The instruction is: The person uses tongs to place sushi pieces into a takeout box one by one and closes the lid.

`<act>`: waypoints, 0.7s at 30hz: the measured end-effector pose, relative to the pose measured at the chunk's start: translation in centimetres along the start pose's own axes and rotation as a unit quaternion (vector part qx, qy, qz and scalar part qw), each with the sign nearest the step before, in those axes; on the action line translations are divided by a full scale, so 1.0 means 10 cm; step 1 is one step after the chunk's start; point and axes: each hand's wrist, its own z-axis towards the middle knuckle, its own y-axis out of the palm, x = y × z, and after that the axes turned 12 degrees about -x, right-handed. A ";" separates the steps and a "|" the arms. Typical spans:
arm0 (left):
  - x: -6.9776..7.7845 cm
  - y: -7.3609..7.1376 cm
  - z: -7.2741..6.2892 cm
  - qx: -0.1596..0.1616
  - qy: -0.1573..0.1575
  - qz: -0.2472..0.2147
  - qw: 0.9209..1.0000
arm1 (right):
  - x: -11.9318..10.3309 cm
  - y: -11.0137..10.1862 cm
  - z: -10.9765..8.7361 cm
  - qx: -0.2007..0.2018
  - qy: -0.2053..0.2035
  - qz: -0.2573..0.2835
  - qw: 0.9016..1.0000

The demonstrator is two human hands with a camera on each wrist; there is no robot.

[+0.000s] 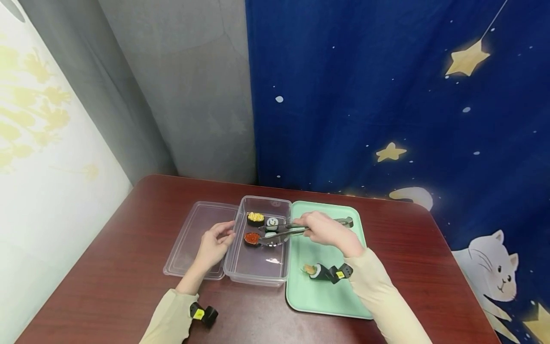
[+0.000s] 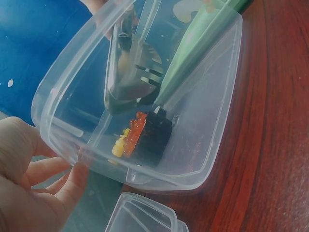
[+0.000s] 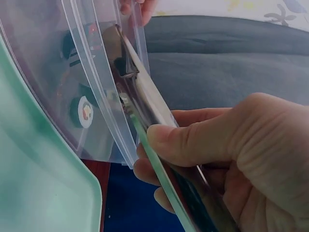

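My right hand [image 1: 322,229] grips metal tongs [image 3: 145,96], whose heads reach over the rim into a clear plastic container [image 1: 258,267]. A pale sushi piece [image 1: 270,234] shows between the tong heads, partly hidden by them; I cannot tell whether they pinch it. Beside the tongs in the container lie a red roe sushi [image 1: 251,239], a yellow-topped sushi [image 1: 255,219] and a round sushi roll [image 1: 272,222]. My left hand [image 1: 213,246] is at the container's left side, its fairly straight fingers [image 2: 75,181] touching the outer wall just below the rim.
A light green tray [image 1: 326,301] stands against the container's right side, bearing a seaweed-wrapped roll [image 1: 317,272] partly covered by the right wrist camera. The clear lid [image 1: 189,243] lies flat to the left of the container. Curtains [image 1: 343,95] hang behind the brown table [image 1: 253,315].
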 end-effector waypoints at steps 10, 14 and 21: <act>-0.34 0.02 0.11 0.002 0.010 -0.014 1.000 | -0.13 -0.04 0.13 -0.029 0.023 -0.032 0.999; -0.42 0.02 0.12 0.005 0.017 -0.015 1.000 | -0.17 -0.06 0.15 -0.028 0.024 -0.047 0.998; -0.44 0.02 0.13 0.010 0.025 -0.014 1.000 | -0.21 -0.06 0.17 -0.024 0.026 -0.069 0.997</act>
